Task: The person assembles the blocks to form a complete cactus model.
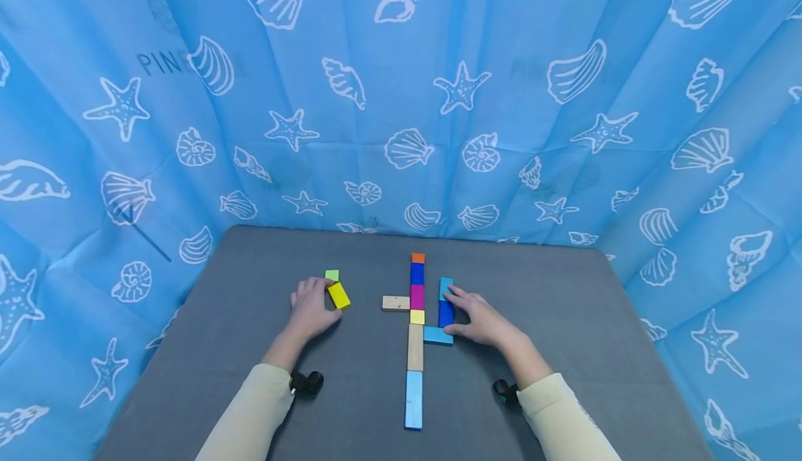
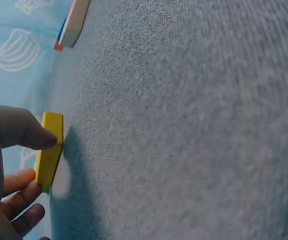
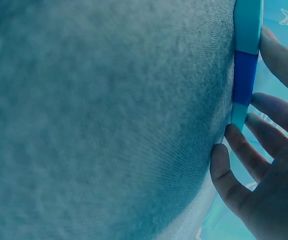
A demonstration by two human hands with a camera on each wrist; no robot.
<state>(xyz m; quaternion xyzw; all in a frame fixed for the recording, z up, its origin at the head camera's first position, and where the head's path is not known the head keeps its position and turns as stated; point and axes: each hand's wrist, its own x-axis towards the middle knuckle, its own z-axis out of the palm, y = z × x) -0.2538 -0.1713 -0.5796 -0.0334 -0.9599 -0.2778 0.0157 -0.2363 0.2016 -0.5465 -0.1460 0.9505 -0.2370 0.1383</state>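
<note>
My left hand (image 1: 311,309) pinches a yellow block (image 1: 339,295) between thumb and fingertips; in the left wrist view the thumb lies across the yellow block (image 2: 50,150). A light green block (image 1: 332,275) sits just behind it. On the right, the fingers of my right hand (image 1: 481,316) spread along a dark blue block (image 1: 445,313) and a teal block (image 1: 446,287) set end to end. The thumb is at the end of a light blue block (image 1: 437,336) lying crosswise. In the right wrist view, fingertips touch the sides of the dark blue block (image 3: 244,77) and its neighbours.
Down the middle of the grey table (image 1: 351,405) runs a column of blocks: orange (image 1: 418,258), dark blue, magenta (image 1: 417,297), pale yellow, plain wood (image 1: 415,347) and light blue (image 1: 413,400). Another wooden block (image 1: 396,303) juts left from it. A blue shell-print curtain (image 1: 401,99) surrounds the table.
</note>
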